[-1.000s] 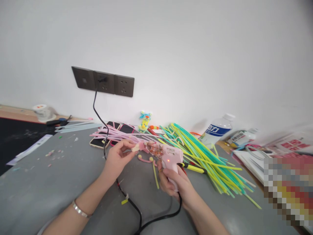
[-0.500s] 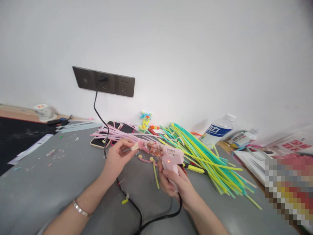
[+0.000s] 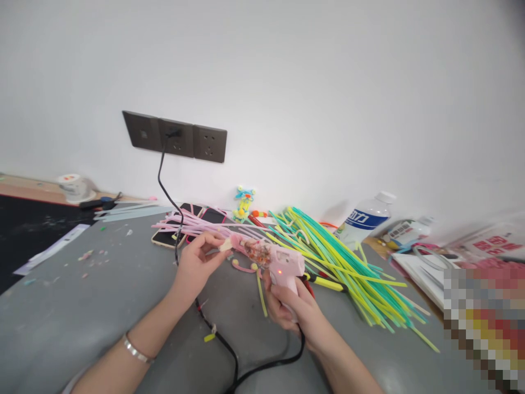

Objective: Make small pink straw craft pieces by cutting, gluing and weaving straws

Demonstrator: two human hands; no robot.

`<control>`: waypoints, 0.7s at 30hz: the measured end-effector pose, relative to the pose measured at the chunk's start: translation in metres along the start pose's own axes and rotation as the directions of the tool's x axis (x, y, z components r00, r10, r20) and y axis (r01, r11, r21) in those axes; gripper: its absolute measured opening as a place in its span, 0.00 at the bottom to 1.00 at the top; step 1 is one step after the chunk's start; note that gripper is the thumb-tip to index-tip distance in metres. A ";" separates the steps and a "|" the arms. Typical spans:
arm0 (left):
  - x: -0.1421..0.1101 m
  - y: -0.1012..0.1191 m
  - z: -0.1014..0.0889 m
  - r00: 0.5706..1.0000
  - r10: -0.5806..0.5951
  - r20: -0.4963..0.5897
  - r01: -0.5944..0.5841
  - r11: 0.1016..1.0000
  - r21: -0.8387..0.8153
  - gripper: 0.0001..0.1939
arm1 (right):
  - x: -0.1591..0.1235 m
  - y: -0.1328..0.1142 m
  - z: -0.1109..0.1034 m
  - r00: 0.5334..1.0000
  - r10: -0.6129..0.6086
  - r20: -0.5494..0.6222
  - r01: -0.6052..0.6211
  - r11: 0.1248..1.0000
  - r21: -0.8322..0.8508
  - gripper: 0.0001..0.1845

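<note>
My right hand (image 3: 293,306) is wrapped round the handle of a pink hot glue gun (image 3: 287,262), whose small red light is lit and whose front part is crusted with brownish residue. Its nozzle points left at a small pink and cream piece (image 3: 229,243). My left hand (image 3: 200,262) pinches that piece between thumb and fingers; its exact kind is too small to make out. The nozzle tip is at or very close to the piece. Just below lies a curved pink strip with yellowish ends (image 3: 245,267) on the grey table (image 3: 143,306).
A black cord (image 3: 229,350) runs from the glue gun across the table; another stretch climbs to the wall socket (image 3: 174,137). Green and yellow pipe cleaners (image 3: 353,262) are heaped at right, pink ones (image 3: 197,221) lie over phones behind. A bottle (image 3: 367,216) stands at back right.
The glue gun has shifted slightly left, its nozzle closer to the piece in my left hand. My left hand has stayed nearly still.
</note>
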State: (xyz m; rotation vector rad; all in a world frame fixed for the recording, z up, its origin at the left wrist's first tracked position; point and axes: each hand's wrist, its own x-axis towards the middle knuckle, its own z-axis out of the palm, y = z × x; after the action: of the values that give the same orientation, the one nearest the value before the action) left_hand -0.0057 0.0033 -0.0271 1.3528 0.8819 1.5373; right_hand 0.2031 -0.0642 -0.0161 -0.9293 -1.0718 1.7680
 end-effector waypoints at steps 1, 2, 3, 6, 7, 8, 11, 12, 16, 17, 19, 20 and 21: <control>0.000 0.000 0.000 1.000 0.005 0.001 -0.005 1.000 0.002 0.09 | 0.000 -0.001 0.001 1.000 0.001 -0.002 -0.001 1.000 -0.007 0.19; 0.000 0.001 0.001 1.000 0.011 0.002 -0.011 1.000 0.005 0.09 | 0.000 -0.001 0.002 1.000 0.002 -0.004 -0.002 1.000 -0.015 0.19; 0.000 0.001 0.001 1.000 0.015 0.002 -0.015 1.000 0.008 0.09 | 0.000 -0.002 0.004 1.000 0.001 -0.010 -0.001 1.000 -0.023 0.19; 0.001 0.003 0.002 1.000 0.017 -0.013 -0.017 1.000 0.012 0.09 | -0.002 -0.005 0.009 0.999 -0.009 -0.031 0.008 0.998 -0.058 0.18; 0.002 0.003 0.001 1.000 0.015 -0.024 -0.015 1.000 0.011 0.09 | -0.003 -0.005 0.011 0.999 -0.017 -0.039 0.014 0.998 -0.064 0.17; 0.002 0.003 0.001 0.999 0.010 -0.034 -0.010 1.000 0.011 0.09 | -0.004 -0.005 0.012 0.999 -0.028 -0.046 0.025 0.998 -0.065 0.17; 0.004 0.002 -0.001 0.999 -0.007 -0.051 0.008 1.000 0.016 0.08 | -0.005 -0.004 0.011 0.993 -0.091 -0.074 0.089 0.996 -0.030 0.18; 0.004 0.002 -0.001 0.999 -0.012 -0.052 0.013 1.000 0.018 0.08 | -0.004 -0.003 0.008 0.988 -0.127 -0.083 0.126 0.992 -0.017 0.18; 0.003 0.001 0.000 0.997 -0.060 -0.045 0.061 0.998 0.021 0.10 | 0.004 -0.005 0.004 0.959 -0.270 -0.090 0.272 0.962 0.000 0.18; 0.003 0.000 0.001 0.996 -0.080 -0.042 0.081 0.997 0.020 0.10 | 0.006 -0.008 0.006 0.948 -0.304 -0.094 0.306 0.952 0.006 0.19; 0.001 -0.001 0.003 0.993 -0.117 -0.031 0.118 0.993 0.009 0.12 | 0.010 -0.016 0.016 0.922 -0.374 -0.100 0.378 0.926 0.025 0.21; 0.000 -0.002 0.005 0.991 -0.132 -0.022 0.132 0.991 0.003 0.13 | 0.012 -0.021 0.025 0.912 -0.401 -0.090 0.405 0.914 0.029 0.22; 0.000 -0.003 0.006 0.990 -0.144 -0.011 0.144 0.990 0.003 0.13 | 0.013 -0.027 0.036 0.907 -0.416 -0.070 0.418 0.908 0.024 0.23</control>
State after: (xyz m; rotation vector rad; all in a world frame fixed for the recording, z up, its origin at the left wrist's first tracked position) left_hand 0.0004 0.0038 -0.0288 1.2572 0.9683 1.4335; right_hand 0.1741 -0.0555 0.0195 -0.6651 -1.0974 1.3900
